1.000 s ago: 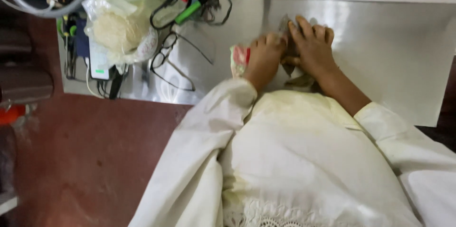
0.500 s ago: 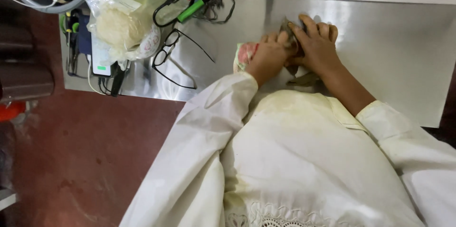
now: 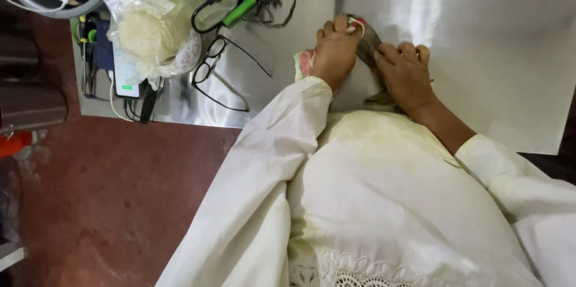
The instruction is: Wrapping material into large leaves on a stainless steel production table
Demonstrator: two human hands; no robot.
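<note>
Two hands at upper centre: left of them, black-framed spectacles (image 3: 219,71) on the steel table (image 3: 510,83); your left hand (image 3: 333,53), fingers curled, and right hand (image 3: 405,74), fingers flat, press a small grey-brown folded cloth (image 3: 367,44).

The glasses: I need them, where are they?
In the head view, the glasses lie on the metal table, left of the left hand, beside the plastic bag.

Soft daylight, glare on steel table (image 3: 480,53), perhaps slightly blurred edges
</note>
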